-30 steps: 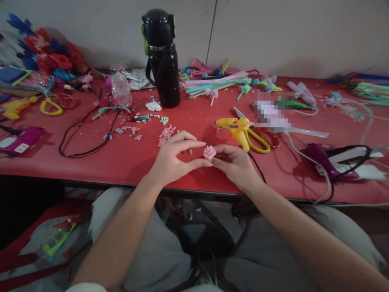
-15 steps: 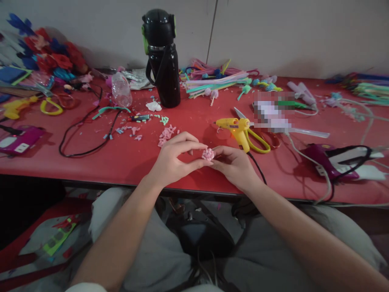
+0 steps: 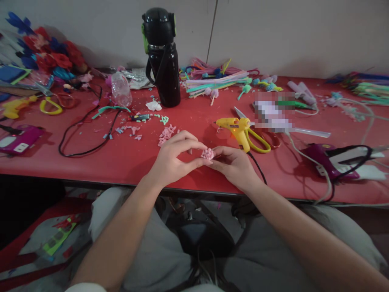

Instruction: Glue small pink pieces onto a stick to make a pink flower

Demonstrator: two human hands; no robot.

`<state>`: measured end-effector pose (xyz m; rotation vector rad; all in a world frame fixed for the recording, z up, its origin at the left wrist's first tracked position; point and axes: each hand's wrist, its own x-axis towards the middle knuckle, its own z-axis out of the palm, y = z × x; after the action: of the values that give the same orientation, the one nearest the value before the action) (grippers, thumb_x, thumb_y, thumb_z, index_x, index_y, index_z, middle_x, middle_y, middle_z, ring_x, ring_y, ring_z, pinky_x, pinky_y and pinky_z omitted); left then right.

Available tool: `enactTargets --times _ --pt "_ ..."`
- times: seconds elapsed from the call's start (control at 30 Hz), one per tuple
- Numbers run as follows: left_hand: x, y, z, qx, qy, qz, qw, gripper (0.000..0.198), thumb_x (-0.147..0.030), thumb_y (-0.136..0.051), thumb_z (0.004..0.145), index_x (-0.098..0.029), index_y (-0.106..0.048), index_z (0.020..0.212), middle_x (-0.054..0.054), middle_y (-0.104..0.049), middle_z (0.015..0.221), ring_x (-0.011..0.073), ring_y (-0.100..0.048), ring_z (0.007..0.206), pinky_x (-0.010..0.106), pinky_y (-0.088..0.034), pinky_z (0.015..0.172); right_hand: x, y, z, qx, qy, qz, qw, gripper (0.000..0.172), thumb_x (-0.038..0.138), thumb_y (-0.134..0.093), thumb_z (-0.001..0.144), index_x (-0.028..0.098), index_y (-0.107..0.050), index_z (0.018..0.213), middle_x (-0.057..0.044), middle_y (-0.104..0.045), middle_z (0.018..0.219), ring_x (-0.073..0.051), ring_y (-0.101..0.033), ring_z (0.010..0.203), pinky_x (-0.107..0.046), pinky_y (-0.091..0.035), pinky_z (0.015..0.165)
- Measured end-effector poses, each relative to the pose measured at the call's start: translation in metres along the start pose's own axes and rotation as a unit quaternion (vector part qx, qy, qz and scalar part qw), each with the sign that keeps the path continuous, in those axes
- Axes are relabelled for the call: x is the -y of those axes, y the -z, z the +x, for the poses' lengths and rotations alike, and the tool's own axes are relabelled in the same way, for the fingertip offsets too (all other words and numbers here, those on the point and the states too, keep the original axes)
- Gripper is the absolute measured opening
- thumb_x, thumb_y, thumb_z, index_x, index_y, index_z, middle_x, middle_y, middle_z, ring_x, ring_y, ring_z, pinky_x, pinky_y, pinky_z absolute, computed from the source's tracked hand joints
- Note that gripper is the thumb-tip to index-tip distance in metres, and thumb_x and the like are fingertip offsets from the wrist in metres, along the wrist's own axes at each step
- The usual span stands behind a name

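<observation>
A small bumpy pink ball (image 3: 207, 154) is between my two hands, above the front part of the red table (image 3: 100, 164). My left hand (image 3: 174, 158) pinches it from the left, index finger on top and thumb below. From the right, my right hand (image 3: 232, 164) grips it between thumb and fingers. Just beyond my left hand lies a pile of short pink pieces (image 3: 166, 134). A yellow glue gun (image 3: 235, 129) rests beyond my right hand, beside yellow-handled scissors (image 3: 258, 140).
A tall black bottle (image 3: 165, 61) stands behind the pink pile. Pipe cleaners (image 3: 219, 83) lie at the back. Purple power strips sit at the left (image 3: 21, 140) and right (image 3: 331, 162), with cords. A clear plastic bottle (image 3: 120, 90) and scraps are at left.
The pink ball has turned and shifted very slightly left between my fingers. Both hands keep nearly the same place and hold.
</observation>
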<state>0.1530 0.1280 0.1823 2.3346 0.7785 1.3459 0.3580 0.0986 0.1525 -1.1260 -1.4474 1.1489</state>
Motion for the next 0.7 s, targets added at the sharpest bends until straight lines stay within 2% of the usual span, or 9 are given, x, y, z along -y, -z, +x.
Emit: enactTargets --times 0.2,0.43,0.57,0.7 --pt "0.0002 0.0007 -0.001 0.003 0.003 -0.001 1.0 0.032 -0.04 -0.087 0.078 -0.022 -0.074 0.102 0.005 -0.07 0.097 0.0137 -0.063 0.079 0.027 -0.056 0.071 -0.0005 0.0 0.0002 -0.011 -0.002 0.003 1.0 0.022 0.04 -0.085 0.075 0.022 -0.074 0.081 -0.004 -0.076 0.085 -0.019 -0.068 0.077 -0.035 -0.055 0.075" --pt "0.0 0.0002 -0.0011 0.004 -0.003 0.006 1.0 0.024 -0.036 -0.085 0.081 -0.022 -0.075 0.098 0.003 -0.069 0.094 0.0134 -0.064 0.08 0.028 -0.056 0.075 0.0014 0.0001 0.0001 -0.009 0.007 -0.004 1.0 0.02 0.04 -0.084 0.076 0.023 -0.074 0.08 -0.003 -0.077 0.085 -0.019 -0.069 0.078 -0.035 -0.055 0.075" --pt "0.0008 0.0008 -0.0003 0.003 -0.002 0.004 1.0 0.024 -0.038 -0.085 0.081 -0.022 -0.074 0.095 0.004 -0.069 0.093 0.0134 -0.063 0.078 0.028 -0.055 0.072 0.0015 -0.0001 0.0 -0.007 0.008 -0.004 1.0 0.022 0.041 -0.085 0.076 0.023 -0.074 0.08 -0.004 -0.077 0.086 -0.02 -0.069 0.079 -0.035 -0.055 0.076" --pt "0.002 0.0022 0.0004 -0.008 0.006 0.006 1.0 0.032 -0.044 -0.087 0.077 -0.021 -0.073 0.095 0.003 -0.069 0.09 0.0129 -0.06 0.073 0.028 -0.053 0.068 -0.0005 -0.0009 0.0001 -0.017 0.0 0.007 1.0 0.021 0.04 -0.084 0.076 0.022 -0.074 0.081 -0.003 -0.076 0.085 -0.019 -0.068 0.078 -0.035 -0.055 0.075"
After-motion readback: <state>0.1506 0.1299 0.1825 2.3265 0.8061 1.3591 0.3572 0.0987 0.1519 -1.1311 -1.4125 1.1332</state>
